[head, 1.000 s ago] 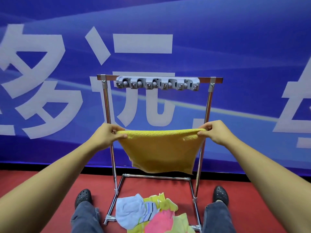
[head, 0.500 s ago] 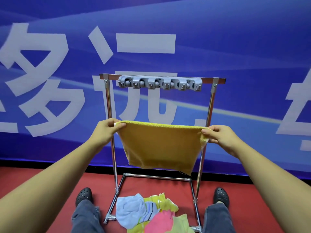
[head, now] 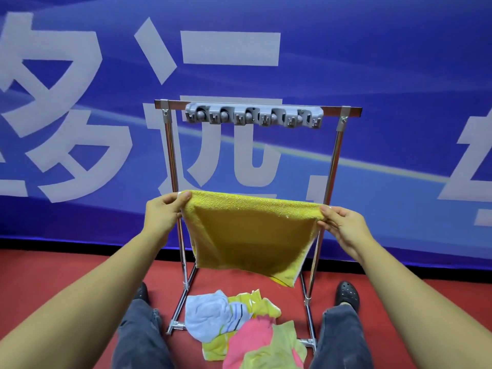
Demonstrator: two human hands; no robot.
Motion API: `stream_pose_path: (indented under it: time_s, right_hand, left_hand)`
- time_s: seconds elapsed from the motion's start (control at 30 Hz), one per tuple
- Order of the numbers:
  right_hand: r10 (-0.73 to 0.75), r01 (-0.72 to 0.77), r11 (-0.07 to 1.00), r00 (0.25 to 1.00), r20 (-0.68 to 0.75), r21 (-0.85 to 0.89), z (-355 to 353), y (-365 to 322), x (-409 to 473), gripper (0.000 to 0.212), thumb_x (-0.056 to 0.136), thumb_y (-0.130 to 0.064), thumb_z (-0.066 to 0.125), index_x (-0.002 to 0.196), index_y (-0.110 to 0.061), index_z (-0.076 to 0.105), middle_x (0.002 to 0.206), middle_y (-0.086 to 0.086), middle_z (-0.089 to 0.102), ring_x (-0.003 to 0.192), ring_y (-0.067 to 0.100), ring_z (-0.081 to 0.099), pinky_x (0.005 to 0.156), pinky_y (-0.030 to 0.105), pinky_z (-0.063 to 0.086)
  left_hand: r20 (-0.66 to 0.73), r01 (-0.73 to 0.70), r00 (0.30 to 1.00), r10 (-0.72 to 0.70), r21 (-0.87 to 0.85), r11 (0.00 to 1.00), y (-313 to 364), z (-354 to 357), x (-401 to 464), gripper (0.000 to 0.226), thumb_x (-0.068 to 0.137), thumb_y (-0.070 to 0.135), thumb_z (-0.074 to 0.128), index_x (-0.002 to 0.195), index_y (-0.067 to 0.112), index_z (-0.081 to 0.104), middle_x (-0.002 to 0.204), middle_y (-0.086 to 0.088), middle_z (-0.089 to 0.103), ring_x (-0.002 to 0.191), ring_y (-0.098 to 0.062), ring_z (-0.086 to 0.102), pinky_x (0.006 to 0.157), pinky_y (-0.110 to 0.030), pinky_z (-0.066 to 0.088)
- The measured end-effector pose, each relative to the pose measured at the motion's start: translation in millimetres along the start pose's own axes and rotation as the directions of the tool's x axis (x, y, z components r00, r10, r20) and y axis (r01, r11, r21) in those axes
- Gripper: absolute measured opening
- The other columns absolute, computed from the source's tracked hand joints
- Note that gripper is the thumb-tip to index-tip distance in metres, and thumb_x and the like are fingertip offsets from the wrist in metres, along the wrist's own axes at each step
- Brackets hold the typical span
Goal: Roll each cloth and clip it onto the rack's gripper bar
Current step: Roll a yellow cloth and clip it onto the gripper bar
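A yellow terry cloth (head: 253, 235) hangs spread in the air in front of the metal rack (head: 170, 155). My left hand (head: 162, 213) pinches its top left corner and my right hand (head: 343, 225) pinches its top right corner. The top edge is turned over into a narrow fold between my hands. Above, the grey gripper bar (head: 254, 119) on the rack's top rail holds nothing in its several clips.
A pile of loose cloths (head: 239, 323), light blue, pink and yellow-green, lies on the red floor inside the rack's base. My two legs and black shoes (head: 347, 294) flank the rack. A blue banner wall stands right behind it.
Both hands have turned the cloth's top edge over toward me, starting a roll. The cloth hangs a little lower and its bottom corner swung right.
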State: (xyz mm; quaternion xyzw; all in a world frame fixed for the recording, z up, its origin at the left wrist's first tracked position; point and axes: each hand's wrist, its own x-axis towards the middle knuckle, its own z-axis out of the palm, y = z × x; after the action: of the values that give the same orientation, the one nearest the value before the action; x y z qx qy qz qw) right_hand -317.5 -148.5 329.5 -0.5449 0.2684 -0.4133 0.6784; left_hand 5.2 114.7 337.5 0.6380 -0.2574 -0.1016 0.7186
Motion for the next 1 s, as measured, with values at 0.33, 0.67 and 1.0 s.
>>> stream_pose_path:
  time_s: [0.33, 0.67, 1.0]
  right_hand:
    - [0.158, -0.198, 0.966, 0.960, -0.230, -0.167, 9, 117, -36, 0.013, 0.091, -0.011, 0.072, 0.101, -0.003, 0.074, 0.082, 0.007, 0.073, 0.065, 0.008, 0.067, 0.057, 0.015, 0.053]
    - [0.176, -0.224, 0.965, 0.940, -0.294, -0.140, 51, 155, -55, 0.017, 0.084, -0.017, 0.081, 0.095, -0.005, 0.075, 0.085, 0.014, 0.076, 0.074, 0.019, 0.070, 0.072, 0.037, 0.062]
    - [0.124, -0.133, 0.984, 0.989, -0.076, -0.123, 95, 130, -68, 0.015, 0.095, -0.007, 0.066, 0.106, 0.002, 0.072, 0.096, 0.019, 0.076, 0.083, 0.021, 0.074, 0.074, 0.028, 0.063]
  left_hand:
    - [-0.086, 0.289, 0.952, -0.295, -0.077, 0.954, -106, 9, -40, 0.014, 0.096, 0.018, 0.070, 0.089, 0.007, 0.073, 0.085, -0.019, 0.068, 0.078, -0.027, 0.065, 0.071, -0.037, 0.063]
    - [0.058, 0.419, 0.907, -0.416, -0.066, 0.905, -132, 61, -81, 0.025, 0.097, 0.017, 0.068, 0.084, -0.005, 0.072, 0.077, -0.018, 0.065, 0.075, -0.028, 0.065, 0.074, -0.042, 0.060]
    - [0.207, 0.370, 0.915, -0.346, -0.094, 0.924, -94, 114, -111, 0.018, 0.095, 0.017, 0.072, 0.096, 0.000, 0.076, 0.084, -0.016, 0.070, 0.081, -0.022, 0.067, 0.085, -0.047, 0.061]
